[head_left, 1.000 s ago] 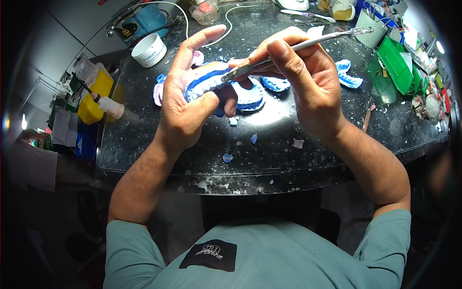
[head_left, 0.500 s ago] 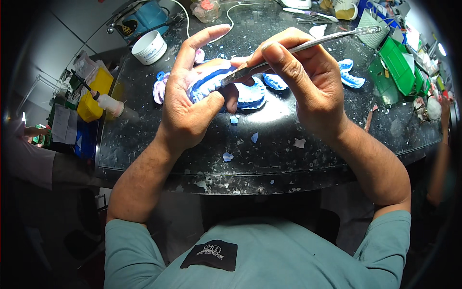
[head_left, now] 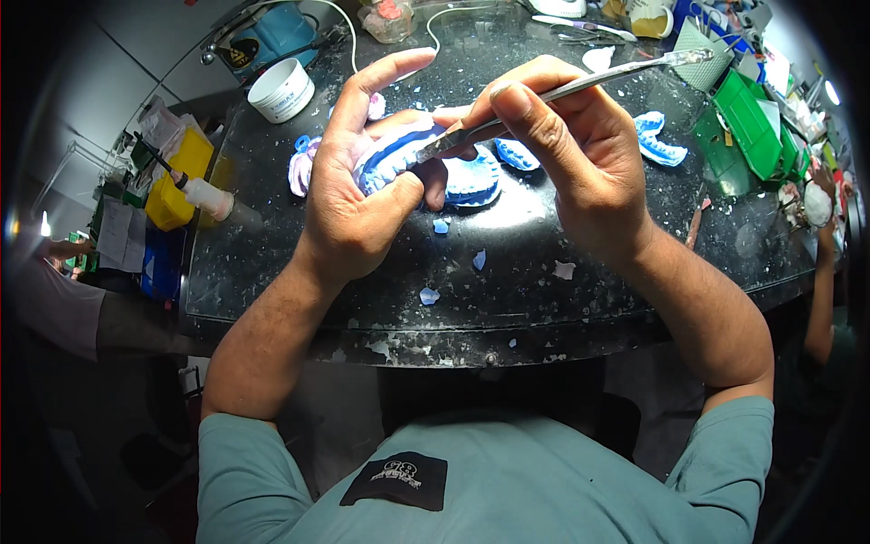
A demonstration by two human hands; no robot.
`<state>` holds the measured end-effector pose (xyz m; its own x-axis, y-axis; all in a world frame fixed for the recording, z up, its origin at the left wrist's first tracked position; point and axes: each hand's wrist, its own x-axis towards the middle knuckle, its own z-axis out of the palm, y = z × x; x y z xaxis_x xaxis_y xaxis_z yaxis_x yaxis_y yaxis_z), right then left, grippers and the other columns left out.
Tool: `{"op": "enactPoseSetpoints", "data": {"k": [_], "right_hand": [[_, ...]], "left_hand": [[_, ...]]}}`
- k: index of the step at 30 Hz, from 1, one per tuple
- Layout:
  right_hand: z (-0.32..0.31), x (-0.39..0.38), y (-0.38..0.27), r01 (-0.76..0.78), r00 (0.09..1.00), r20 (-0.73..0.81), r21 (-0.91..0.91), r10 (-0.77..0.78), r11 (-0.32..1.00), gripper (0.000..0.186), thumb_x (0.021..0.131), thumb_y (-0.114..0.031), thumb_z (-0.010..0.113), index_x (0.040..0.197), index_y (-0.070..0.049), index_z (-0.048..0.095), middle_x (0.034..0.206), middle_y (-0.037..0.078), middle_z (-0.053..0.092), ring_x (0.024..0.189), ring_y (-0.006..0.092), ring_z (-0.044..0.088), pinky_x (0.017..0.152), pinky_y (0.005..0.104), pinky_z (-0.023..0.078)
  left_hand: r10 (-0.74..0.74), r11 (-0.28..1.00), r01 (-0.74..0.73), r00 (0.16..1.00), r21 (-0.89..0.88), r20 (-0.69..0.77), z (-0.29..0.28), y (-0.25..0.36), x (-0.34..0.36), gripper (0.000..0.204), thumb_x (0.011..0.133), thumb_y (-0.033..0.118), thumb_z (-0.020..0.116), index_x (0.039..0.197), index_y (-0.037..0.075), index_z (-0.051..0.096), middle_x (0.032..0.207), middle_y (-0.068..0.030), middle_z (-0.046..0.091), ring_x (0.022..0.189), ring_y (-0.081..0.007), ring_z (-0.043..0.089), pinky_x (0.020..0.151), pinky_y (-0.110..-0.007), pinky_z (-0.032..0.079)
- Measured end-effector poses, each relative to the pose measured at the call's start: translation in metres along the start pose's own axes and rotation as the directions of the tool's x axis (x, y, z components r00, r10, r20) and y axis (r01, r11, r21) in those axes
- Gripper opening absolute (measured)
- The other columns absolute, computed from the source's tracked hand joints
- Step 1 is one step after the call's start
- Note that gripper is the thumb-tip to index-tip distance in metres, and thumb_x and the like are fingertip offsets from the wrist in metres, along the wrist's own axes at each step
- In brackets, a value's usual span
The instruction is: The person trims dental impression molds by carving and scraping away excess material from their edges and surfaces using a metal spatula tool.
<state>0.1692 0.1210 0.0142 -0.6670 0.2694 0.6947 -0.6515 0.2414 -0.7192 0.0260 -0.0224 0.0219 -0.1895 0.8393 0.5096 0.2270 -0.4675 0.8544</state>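
My left hand (head_left: 349,218) is closed round a blue dental impression (head_left: 390,161), its tooth hollows turned up and its index finger stretched away. In my right hand (head_left: 598,172) is a slim metal dental carving knife (head_left: 625,72), held like a pen. The blade points left and meets the impression's right end; the spoon-like other end points up to the right. On the bench behind the hands lie another blue impression (head_left: 473,181), a partly hidden blue piece (head_left: 517,154) and a blue impression (head_left: 660,140) to the right.
Blue scraps (head_left: 430,296) lie on the speckled black bench (head_left: 362,308). A white tub (head_left: 281,91) and a dropper bottle (head_left: 207,195) stand left. Green bins (head_left: 748,122) line the right side. A co-worker's arm (head_left: 823,281) shows at far right.
The knife blade and my right hand have shifted slightly on the impression. My left hand holds nearly the same place. The co-worker's arm at far right has moved.
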Motion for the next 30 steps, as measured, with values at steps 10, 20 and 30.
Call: {"op": "enactPoseSetpoints", "data": {"k": [10,20,30], "right_hand": [[-0.001,0.001,-0.001,0.005,1.0,-0.009,-0.014,-0.005,1.0,0.022,0.103,-0.018,0.051,0.106,0.002,0.06,0.096,0.013,0.068,0.095,0.0197,0.068,0.09,0.0331,0.053],[-0.001,0.001,0.0,-0.029,1.0,0.006,-0.044,0.029,0.999,0.023,0.103,-0.018,0.051,0.107,0.002,0.06,0.097,0.013,0.067,0.096,0.02,0.068,0.089,0.034,0.055],[-0.006,0.007,-0.004,-0.087,0.996,0.002,0.097,0.087,0.992,0.025,0.105,-0.021,0.046,0.11,0.001,0.057,0.101,0.014,0.066,0.098,0.0247,0.07,0.091,0.0385,0.057]], "left_hand": [[0.001,1.0,-0.001,1.0,0.012,0.019,-0.001,0.0,0.0,0.074,0.076,-0.01,0.042,0.146,-0.002,0.023,0.105,-0.0187,0.066,0.073,-0.009,0.059,0.069,-0.022,0.049],[-0.008,1.0,0.007,1.0,0.025,0.028,-0.001,0.0,-0.001,0.073,0.077,-0.011,0.043,0.146,0.0,0.023,0.103,-0.0188,0.067,0.073,-0.0083,0.059,0.069,-0.021,0.048],[-0.112,0.985,0.113,0.994,-0.133,0.014,-0.003,-0.003,0.002,0.069,0.072,0.002,0.039,0.141,-0.006,0.035,0.102,-0.0214,0.066,0.084,-0.0223,0.068,0.083,-0.033,0.055]]}}
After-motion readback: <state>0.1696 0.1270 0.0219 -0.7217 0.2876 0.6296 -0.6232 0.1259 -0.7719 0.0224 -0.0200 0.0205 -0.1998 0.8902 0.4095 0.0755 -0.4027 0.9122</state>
